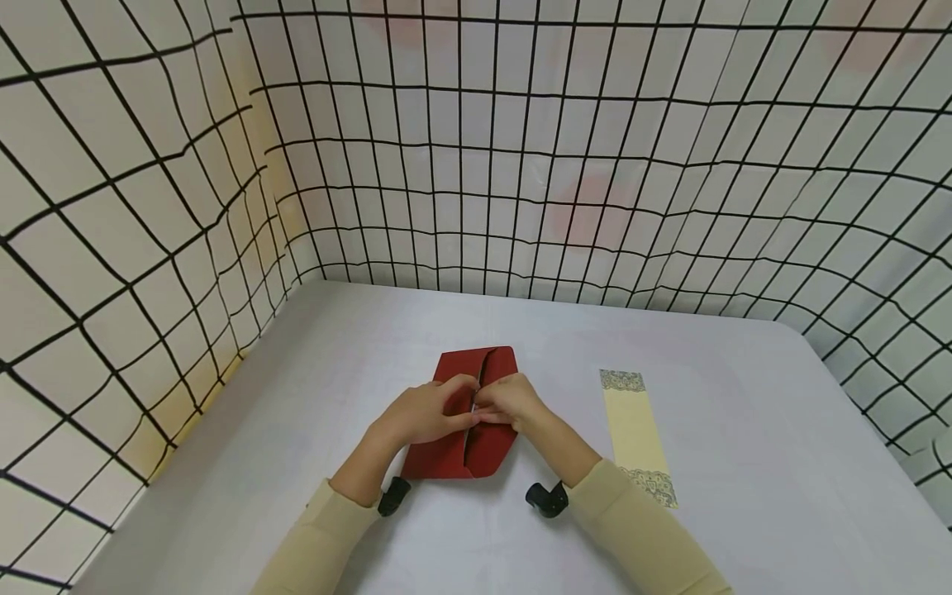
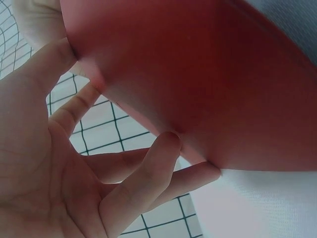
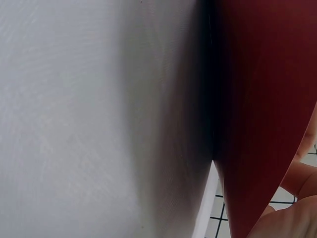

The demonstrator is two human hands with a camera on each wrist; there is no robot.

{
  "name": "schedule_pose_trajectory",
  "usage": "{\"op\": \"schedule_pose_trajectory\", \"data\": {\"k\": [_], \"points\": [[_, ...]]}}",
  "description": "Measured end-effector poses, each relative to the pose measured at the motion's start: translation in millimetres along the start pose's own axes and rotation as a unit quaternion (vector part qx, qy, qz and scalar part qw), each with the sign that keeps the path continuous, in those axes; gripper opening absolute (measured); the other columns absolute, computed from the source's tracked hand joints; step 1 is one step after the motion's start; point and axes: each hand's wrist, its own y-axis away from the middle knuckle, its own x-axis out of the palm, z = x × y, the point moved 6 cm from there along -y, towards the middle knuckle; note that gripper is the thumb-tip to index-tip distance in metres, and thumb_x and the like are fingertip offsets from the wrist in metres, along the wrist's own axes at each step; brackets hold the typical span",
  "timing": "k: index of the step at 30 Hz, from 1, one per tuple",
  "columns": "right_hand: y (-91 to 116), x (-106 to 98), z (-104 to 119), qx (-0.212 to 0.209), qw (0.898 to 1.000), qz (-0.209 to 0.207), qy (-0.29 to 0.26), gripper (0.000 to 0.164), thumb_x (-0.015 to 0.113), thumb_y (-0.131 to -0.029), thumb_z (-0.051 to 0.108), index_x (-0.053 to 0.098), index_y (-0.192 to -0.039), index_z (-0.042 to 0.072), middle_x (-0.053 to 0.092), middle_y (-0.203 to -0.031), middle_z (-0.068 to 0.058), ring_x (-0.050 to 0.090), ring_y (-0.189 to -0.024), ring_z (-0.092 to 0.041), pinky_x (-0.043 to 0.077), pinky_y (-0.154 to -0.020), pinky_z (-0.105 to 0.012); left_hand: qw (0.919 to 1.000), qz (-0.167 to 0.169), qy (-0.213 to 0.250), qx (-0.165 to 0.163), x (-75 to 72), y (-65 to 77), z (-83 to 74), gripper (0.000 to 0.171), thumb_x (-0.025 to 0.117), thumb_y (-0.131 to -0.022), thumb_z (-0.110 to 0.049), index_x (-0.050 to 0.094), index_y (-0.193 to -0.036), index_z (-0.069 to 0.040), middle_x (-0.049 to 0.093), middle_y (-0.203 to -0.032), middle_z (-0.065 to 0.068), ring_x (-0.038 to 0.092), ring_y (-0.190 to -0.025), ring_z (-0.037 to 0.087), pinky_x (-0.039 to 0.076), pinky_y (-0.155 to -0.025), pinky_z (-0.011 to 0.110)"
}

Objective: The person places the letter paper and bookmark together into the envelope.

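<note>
A dark red folded paper (image 1: 497, 362) lies on the white table (image 1: 320, 388), with its two side flaps meeting at a middle seam. My left hand (image 1: 430, 411) grips the left flap at the seam, and my right hand (image 1: 511, 400) grips the right flap beside it; the two hands touch. In the left wrist view the red paper (image 2: 198, 74) is raised off the table, with my left hand's (image 2: 49, 168) thumb on one edge and fingertips (image 2: 167, 141) on the other. In the right wrist view the red paper (image 3: 262, 99) rises from the table, and only a sliver of my right hand (image 3: 292, 218) shows.
A cream paper strip (image 1: 634, 430) with patterned ends lies on the table to the right of the red paper. Walls of white cloth with a black grid (image 1: 521, 165) close off the table's left, far and right sides. Black wrist cameras (image 1: 546, 498) sit under both forearms.
</note>
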Motion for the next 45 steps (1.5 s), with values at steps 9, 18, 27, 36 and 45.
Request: {"op": "schedule_pose_trajectory", "data": {"k": [9, 18, 27, 36, 45], "points": [[9, -2, 5, -0.016, 1.0, 0.012, 0.02, 0.014, 0.061, -0.078, -0.005, 0.065, -0.089, -0.014, 0.064, -0.071, -0.013, 0.064, -0.054, -0.016, 0.053, -0.058, -0.028, 0.9999, 0.008, -0.004, -0.009, 2.3, -1.2, -0.2, 0.039, 0.057, -0.085, -0.053, 0.048, -0.118, -0.034, 0.053, -0.081, -0.009, 0.052, -0.072, 0.011, 0.042, -0.064, 0.03], [10, -12, 4, -0.046, 0.998, 0.015, 0.045, 0.013, 0.061, -0.082, -0.001, 0.062, -0.092, -0.01, 0.066, -0.076, -0.016, 0.067, -0.062, -0.02, 0.053, -0.061, -0.029, 0.9999, 0.008, -0.012, -0.006, 1.0, -0.5, -2.3, 0.045, 0.058, -0.086, -0.051, 0.049, -0.124, -0.029, 0.055, -0.082, -0.007, 0.052, -0.072, 0.012, 0.043, -0.064, 0.032], [18, -25, 7, -0.074, 0.996, 0.037, 0.024, 0.015, 0.059, -0.085, -0.002, 0.058, -0.096, -0.011, 0.065, -0.08, -0.018, 0.067, -0.065, -0.022, 0.053, -0.066, -0.031, 0.9996, 0.017, -0.02, -0.014, 1.3, -1.5, -1.4, 0.046, 0.059, -0.085, -0.05, 0.047, -0.125, -0.03, 0.057, -0.088, -0.005, 0.054, -0.075, 0.013, 0.044, -0.066, 0.033], [27, -38, 13, -0.093, 0.995, 0.027, 0.019, 0.016, 0.062, -0.084, 0.002, 0.059, -0.096, -0.008, 0.066, -0.08, -0.016, 0.067, -0.066, -0.022, 0.053, -0.063, -0.029, 0.9992, 0.02, -0.022, -0.027, 1.1, -1.1, -0.6, 0.047, 0.059, -0.086, -0.049, 0.045, -0.127, -0.032, 0.058, -0.093, -0.003, 0.055, -0.077, 0.014, 0.044, -0.068, 0.034], [40, -56, 15, -0.116, 0.992, 0.039, 0.033, 0.02, 0.061, -0.085, 0.004, 0.058, -0.099, -0.009, 0.066, -0.084, -0.016, 0.067, -0.073, -0.026, 0.052, -0.073, -0.037, 0.9992, 0.02, -0.013, -0.031, 0.6, 1.0, -1.7, 0.046, 0.059, -0.086, -0.048, 0.045, -0.127, -0.032, 0.058, -0.097, -0.002, 0.056, -0.079, 0.014, 0.044, -0.071, 0.036]]}}
